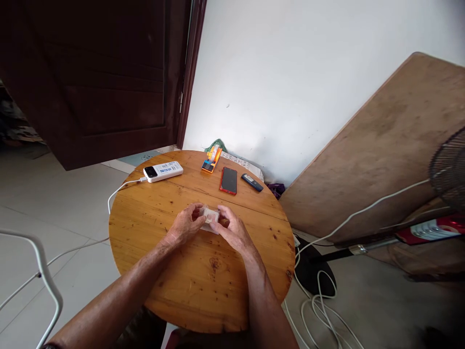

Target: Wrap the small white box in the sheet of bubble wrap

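Observation:
Near the middle of the round wooden table, both my hands hold a small pale, squarish packet that looks wrapped in clear plastic. What is inside it is too small to make out. My left hand grips its left side, fingers curled behind it and thumb on the front. Around its right side closes my right hand, with the thumb pressed on the near right corner. Farther back lie a phone in a red case and an orange tape dispenser.
A white device with a dark screen and a plugged-in cable sits at the table's back left. A small dark handset lies right of the phone. White wall behind, dark door at left, fan and coiled cable at right.

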Available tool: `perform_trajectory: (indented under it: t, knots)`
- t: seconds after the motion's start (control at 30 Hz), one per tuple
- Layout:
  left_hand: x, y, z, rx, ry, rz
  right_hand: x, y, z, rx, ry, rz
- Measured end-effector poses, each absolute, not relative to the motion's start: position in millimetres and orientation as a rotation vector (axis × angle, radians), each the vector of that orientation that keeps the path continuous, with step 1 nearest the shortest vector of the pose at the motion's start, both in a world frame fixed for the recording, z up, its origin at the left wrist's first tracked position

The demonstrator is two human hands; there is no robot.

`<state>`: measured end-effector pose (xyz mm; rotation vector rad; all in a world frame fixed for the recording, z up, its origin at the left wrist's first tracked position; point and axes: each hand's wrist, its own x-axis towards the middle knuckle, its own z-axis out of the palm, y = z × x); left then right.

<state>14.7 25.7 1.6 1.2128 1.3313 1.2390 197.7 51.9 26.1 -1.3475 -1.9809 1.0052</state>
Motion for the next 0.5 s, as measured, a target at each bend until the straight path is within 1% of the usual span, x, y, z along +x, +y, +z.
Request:
perform_trajectory:
  t: [0.5]
  knots:
    - [16.8,25.3,-0.1,1.172,1.290,1.293,198.4,51.3,29.9,-1.297,-2.092,0.961]
